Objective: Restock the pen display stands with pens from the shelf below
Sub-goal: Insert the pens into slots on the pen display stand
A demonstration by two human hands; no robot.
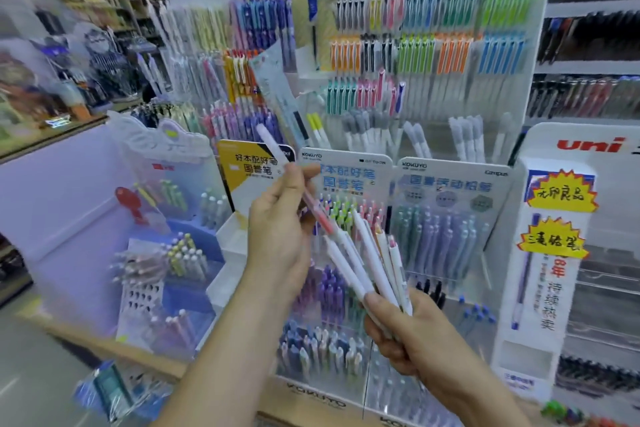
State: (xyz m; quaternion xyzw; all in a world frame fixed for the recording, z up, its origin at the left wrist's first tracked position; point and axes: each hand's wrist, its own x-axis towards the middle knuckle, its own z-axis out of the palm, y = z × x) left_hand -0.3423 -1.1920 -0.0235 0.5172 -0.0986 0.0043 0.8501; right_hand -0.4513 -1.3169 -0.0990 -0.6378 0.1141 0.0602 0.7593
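Right hand (408,333) grips a fanned bundle of white pens (396,270) by their lower ends, over the front edge of the Kokuyo stand (346,177). Left hand (280,229) pinches a single pen (273,149) mid-barrel. Probably light, stiff and slick, so the coloured grip section looks the best hold.

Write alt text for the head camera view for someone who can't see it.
The right hand grips a fan of white pens while the left hand pinches a single pen, in front of crowded pen display stands.
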